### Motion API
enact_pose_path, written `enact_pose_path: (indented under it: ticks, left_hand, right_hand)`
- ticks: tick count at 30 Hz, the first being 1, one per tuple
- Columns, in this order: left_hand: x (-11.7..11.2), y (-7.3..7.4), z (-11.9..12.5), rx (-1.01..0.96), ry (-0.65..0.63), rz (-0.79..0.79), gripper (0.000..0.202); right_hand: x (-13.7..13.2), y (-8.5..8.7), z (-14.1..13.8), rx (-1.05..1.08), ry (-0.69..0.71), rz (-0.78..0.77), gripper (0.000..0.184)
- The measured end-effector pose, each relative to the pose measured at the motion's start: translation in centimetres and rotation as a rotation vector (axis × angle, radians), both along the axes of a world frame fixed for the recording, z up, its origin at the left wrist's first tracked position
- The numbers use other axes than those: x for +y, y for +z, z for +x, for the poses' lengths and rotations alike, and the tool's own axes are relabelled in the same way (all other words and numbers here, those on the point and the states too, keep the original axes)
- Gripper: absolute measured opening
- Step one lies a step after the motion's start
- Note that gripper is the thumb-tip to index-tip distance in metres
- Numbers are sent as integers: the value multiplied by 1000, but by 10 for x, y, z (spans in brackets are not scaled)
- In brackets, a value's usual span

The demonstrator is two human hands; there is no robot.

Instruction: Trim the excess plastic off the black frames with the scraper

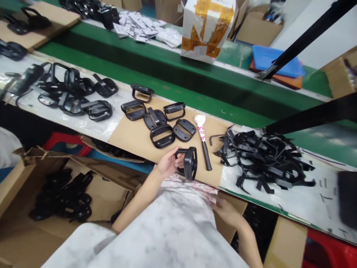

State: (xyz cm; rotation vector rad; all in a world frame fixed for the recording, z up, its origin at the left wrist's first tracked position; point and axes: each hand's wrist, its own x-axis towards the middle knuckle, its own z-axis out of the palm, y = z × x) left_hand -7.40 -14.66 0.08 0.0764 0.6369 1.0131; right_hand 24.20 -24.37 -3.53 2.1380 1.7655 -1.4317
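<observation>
My left hand is closed on the loop of a black handle piece with a flat oval base, held upright over the bench's near edge. Low beside my clothing is my right hand, below the bench edge; its fingers are blurred and partly hidden. Several similar black handle pieces lie on a cardboard sheet beyond my left hand. To their right is a mallet with a white-wrapped head and pink marks. An L-shaped hex key lies beside it.
A heap of curved black strips covers the bench on the right. More black handle pieces and a black power tool lie left. An open carton holds black parts. A taped box and blue tray stand behind.
</observation>
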Motion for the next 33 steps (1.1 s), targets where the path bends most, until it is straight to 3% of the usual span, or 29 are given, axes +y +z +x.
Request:
enact_pose_path:
  ticks: [2, 4, 5, 7, 8, 9, 11, 13, 16, 19, 24, 29, 33]
  left_hand:
    - [3, 18, 6, 58, 18, 23, 46]
    - [10, 35, 14, 112, 22, 60, 49]
    - [14, 42, 18, 138, 14, 84, 50]
    - [23, 53, 27, 182, -19, 158, 52]
    - [27, 58, 31, 203, -43, 205, 52]
    - [31, 62, 36, 226, -67, 250, 53]
    - [36, 69, 43, 281, -103, 318, 53]
    - [38, 74, 46, 339, -104, 332, 52]
    - [38, 75, 40, 357, -76, 271, 51]
    - [37, 67, 26, 285, -98, 177, 49]
    - [42, 54, 16, 179, -136, 68, 42]
    - [53, 56, 20, 25, -148, -22, 35]
    - [60, 59, 22, -91, -218, -107, 37]
  right_hand:
    - [11, 35, 11, 486, 226, -181, 49]
    - [34, 66, 12, 826, 283, -130, 42]
    - [48, 78, 8, 907, 243, -26, 36]
    - [77, 94, -9, 933, 26, 298, 25]
    - [90, 97, -20, 921, -69, 451, 31]
    - [103, 99, -32, 914, -103, 544, 50]
    - [121, 99, -56, 970, -20, 598, 89]
    - [131, 96, -78, 980, 70, 609, 103]
    - [134, 93, -100, 909, 26, 629, 83]
    - [132, 90, -113, 892, -58, 524, 69]
    - [130, 84, -117, 961, -165, 281, 74]
    - [138, 86, -104, 988, -52, 278, 81]
    - [145, 91, -98, 980, -75, 289, 73]
